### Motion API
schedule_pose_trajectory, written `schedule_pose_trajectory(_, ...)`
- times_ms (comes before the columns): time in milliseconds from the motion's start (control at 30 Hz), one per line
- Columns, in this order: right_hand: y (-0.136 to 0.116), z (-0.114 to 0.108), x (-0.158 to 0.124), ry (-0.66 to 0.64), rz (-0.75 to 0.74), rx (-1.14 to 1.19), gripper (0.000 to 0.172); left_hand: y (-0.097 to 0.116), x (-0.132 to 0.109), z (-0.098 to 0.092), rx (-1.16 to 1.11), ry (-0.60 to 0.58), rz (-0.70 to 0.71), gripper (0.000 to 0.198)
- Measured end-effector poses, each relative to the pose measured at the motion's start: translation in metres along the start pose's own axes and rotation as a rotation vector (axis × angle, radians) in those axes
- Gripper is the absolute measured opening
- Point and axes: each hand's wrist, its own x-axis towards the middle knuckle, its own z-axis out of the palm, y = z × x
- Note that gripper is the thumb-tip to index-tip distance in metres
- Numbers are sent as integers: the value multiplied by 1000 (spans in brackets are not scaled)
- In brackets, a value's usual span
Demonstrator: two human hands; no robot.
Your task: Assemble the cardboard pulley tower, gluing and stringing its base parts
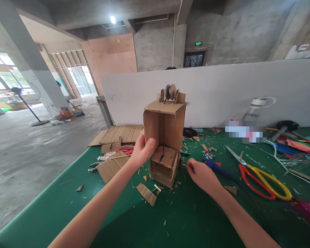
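Note:
A tall open-fronted cardboard box (150, 127) stands upright on the green table, with a cardboard pulley wheel (172, 91) mounted between brackets on its top. A dark cord (163, 131) runs down inside to a small cardboard platform (167, 156) in the lower part. My left hand (144, 148) is closed at the box's left wall, its fingers partly behind the edge and slightly blurred. Low on the right side, my right hand (200, 174) pinches a small stick-like crank handle (184, 164) beside the box; its tip is mostly hidden by the fingers.
Red-and-yellow scissors (260, 181) and a blue glue gun (219, 167) lie to the right. Cardboard sheets (121, 133) and pliers (94, 167) are at left. Scraps (146, 194) litter the green table (113, 220). A white partition (209, 93) rises behind; a clear bottle (253, 112) stands there.

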Motion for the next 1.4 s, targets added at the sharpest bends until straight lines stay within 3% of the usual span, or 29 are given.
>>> schedule_pose_trajectory(167,0,1,1,4,1,-14,13,4,-14,5,145,-29,91,51)
schedule_pose_trajectory(400,-2,4,5,47,109,-131,24,2,-11,6,104,-10,133,60)
schedule_pose_trajectory(500,-1,2,7,75,146,-9,26,-1,-11,5,103,-26,133,61)
schedule_pose_trajectory(633,4,-2,6,80,-5,134,23,-2,-10,5,122,-23,175,58)
schedule_pose_trajectory(733,6,-3,4,0,-80,39,22,-4,-9,4,159,-43,193,59)
schedule_pose_trajectory(900,0,0,5,25,50,-232,28,-9,-8,1,179,-23,207,61)
schedule_pose_trajectory(1033,-4,-3,4,84,40,-125,26,-9,-8,0,185,-49,194,67)
schedule_pose_trajectory(1133,-2,-6,0,29,-64,-34,27,-6,-7,1,178,-54,177,74)
schedule_pose_trajectory(1267,1,-3,-1,-59,-36,-183,24,-5,-7,1,190,-72,183,78)
schedule_pose_trajectory(1400,-1,1,3,-17,41,-293,25,-9,-7,0,196,-66,189,76)
